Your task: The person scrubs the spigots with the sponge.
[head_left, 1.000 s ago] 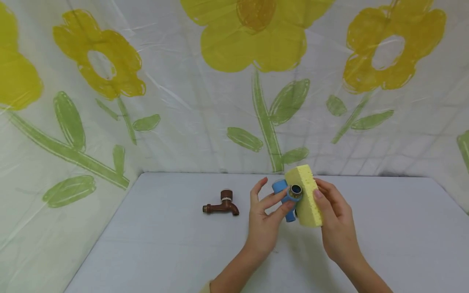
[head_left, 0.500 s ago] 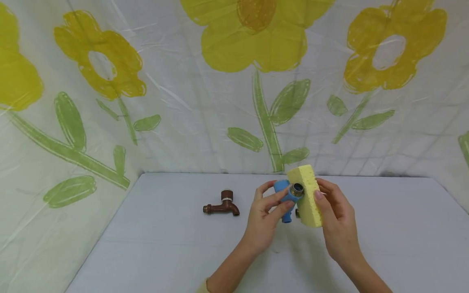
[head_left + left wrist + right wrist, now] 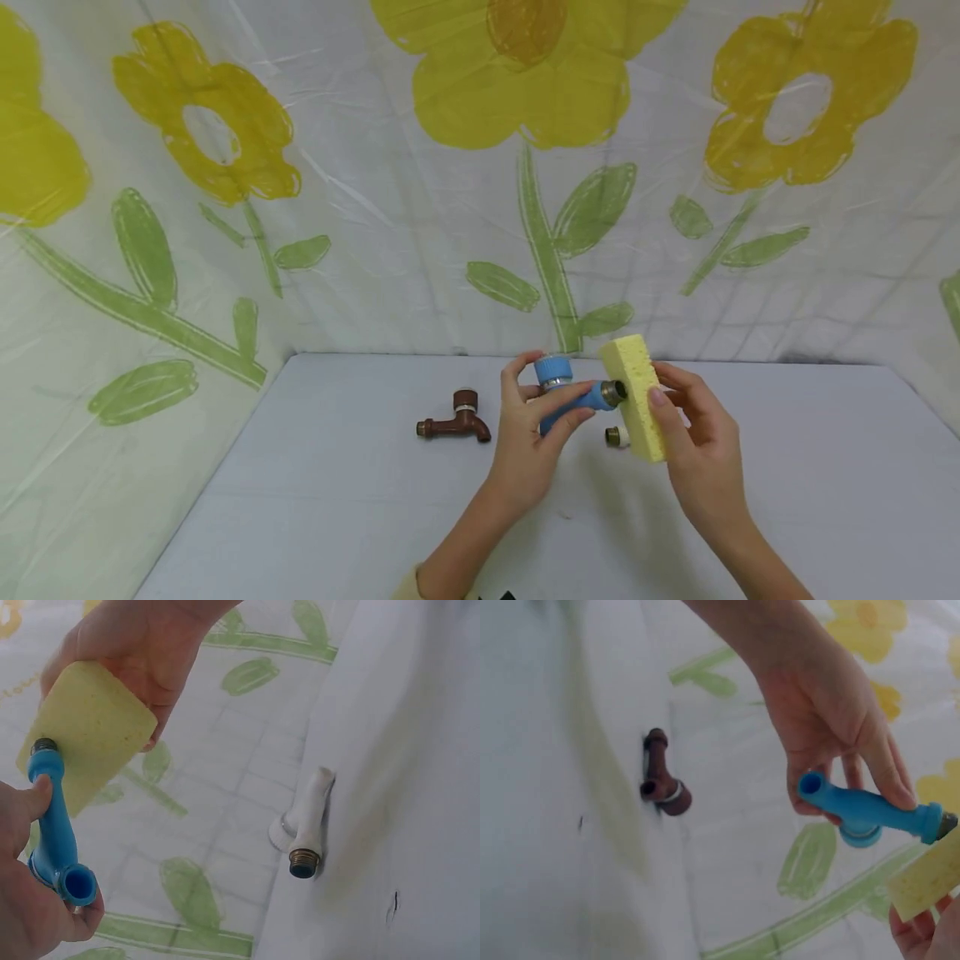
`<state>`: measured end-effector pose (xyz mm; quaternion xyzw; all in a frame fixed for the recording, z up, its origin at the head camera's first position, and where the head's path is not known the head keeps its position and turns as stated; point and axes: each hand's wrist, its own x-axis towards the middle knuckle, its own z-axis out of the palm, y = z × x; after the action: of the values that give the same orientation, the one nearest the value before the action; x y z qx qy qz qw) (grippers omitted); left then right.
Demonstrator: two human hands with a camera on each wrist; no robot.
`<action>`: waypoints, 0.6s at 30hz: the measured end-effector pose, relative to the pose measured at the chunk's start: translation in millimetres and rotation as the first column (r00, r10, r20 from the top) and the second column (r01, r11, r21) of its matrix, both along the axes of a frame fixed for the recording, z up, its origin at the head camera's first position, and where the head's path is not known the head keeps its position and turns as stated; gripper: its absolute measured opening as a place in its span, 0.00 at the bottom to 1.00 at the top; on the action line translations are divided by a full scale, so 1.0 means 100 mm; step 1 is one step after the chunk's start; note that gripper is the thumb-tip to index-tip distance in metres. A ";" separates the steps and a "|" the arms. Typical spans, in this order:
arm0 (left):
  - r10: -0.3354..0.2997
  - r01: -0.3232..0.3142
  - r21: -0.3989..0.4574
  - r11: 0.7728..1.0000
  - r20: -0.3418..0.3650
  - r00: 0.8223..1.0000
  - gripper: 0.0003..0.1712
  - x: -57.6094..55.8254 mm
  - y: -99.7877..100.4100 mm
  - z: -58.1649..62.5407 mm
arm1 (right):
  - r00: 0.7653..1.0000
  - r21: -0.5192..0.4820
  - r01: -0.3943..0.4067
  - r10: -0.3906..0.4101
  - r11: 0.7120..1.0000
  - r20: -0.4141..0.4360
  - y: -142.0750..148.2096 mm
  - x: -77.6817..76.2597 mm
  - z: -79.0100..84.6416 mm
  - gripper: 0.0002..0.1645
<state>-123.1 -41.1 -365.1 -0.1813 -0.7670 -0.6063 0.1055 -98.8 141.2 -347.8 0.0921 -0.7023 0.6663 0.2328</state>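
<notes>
My left hand (image 3: 528, 442) grips a blue water tap (image 3: 592, 397) by its body, off the table. The tap's round blue handle points up, and its threaded metal end faces right. Between thumb and fingers, my right hand (image 3: 701, 450) holds a yellow sponge (image 3: 637, 398) on edge. The threaded end meets the sponge's flat face, as the left wrist view of the blue tap (image 3: 56, 817) also shows. A white tap (image 3: 307, 817) lies on the table behind the sponge; in the head view mostly its threaded end (image 3: 617, 437) shows.
A brown tap (image 3: 456, 425) lies on the table (image 3: 337, 500) left of my left hand. Behind the table hangs a white sheet (image 3: 390, 250) printed with yellow flowers and green leaves.
The left hand has turned the blue tap, so its threaded end swings from facing me to facing the sponge. Both hands have drifted slightly apart, uncovering more of the white tap.
</notes>
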 end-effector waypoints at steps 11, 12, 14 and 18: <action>0.034 -0.042 -0.119 0.992 -0.071 0.997 0.15 0.02 -0.05 0.04 | 0.974 0.276 0.172 -0.122 0.946 -0.189 0.00 -0.06 -0.06 0.21; 0.031 -0.039 -0.120 0.992 -0.072 0.997 0.15 0.02 -0.05 0.04 | 0.967 0.289 0.191 -0.130 0.938 -0.218 0.00 -0.06 -0.07 0.22; 0.025 -0.034 -0.118 0.992 -0.076 0.997 0.15 0.03 -0.04 0.04 | 0.952 0.315 0.228 -0.143 0.921 -0.272 0.01 -0.08 -0.08 0.23; 0.033 -0.043 -0.121 0.992 -0.089 0.995 0.14 0.04 -0.04 0.05 | 0.922 0.354 0.297 -0.170 0.887 -0.349 0.03 -0.11 -0.11 0.25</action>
<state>-119.5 -44.7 -360.4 -0.1991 -0.8008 -0.5474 0.1391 -110.1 144.1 -359.2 0.1542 -0.7844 0.4526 0.3950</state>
